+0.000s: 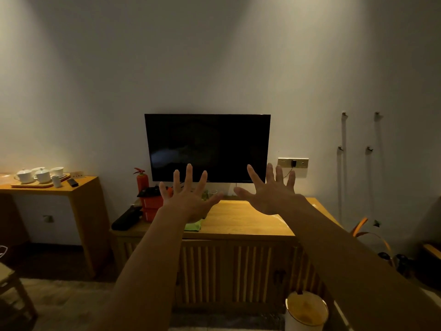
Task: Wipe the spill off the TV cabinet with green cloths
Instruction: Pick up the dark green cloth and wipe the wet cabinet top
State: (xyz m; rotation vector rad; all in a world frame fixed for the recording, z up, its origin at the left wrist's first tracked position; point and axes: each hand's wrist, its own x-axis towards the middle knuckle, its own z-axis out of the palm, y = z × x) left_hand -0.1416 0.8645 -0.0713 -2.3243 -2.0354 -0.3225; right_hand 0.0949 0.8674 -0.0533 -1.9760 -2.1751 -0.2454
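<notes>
Both arms stretch out in front of me over the wooden TV cabinet (248, 220). My left hand (188, 197) and my right hand (272, 192) are raised with fingers spread wide and hold nothing. A green cloth (192, 226) lies on the cabinet top near its front edge, just below my left hand and partly hidden by that wrist. I cannot make out any spill on the top in this dim light.
A dark TV (207, 147) hangs on the wall above. Orange boxes (150, 206), a red extinguisher (142, 179) and a black object (126, 218) crowd the cabinet's left end. A side table (78, 185) with tea cups (40, 175) stands left. A white bin (306, 309) sits on the floor.
</notes>
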